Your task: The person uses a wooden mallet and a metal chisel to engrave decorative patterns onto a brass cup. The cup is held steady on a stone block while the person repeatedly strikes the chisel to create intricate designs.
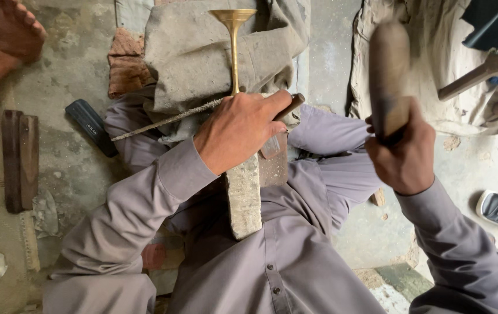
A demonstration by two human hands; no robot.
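A metalworker's floor workshop: the person sits on a bare, stained concrete floor (74, 75) with a stone block (243, 197) between the legs. A brass funnel-topped stem (234, 40) lies at twelve o'clock on dusty sacking (185, 52), a rough file (167, 121) at ten, wooden blocks (20, 160) at nine

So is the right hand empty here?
No, the right hand grips the wooden handle of a raised mallet.
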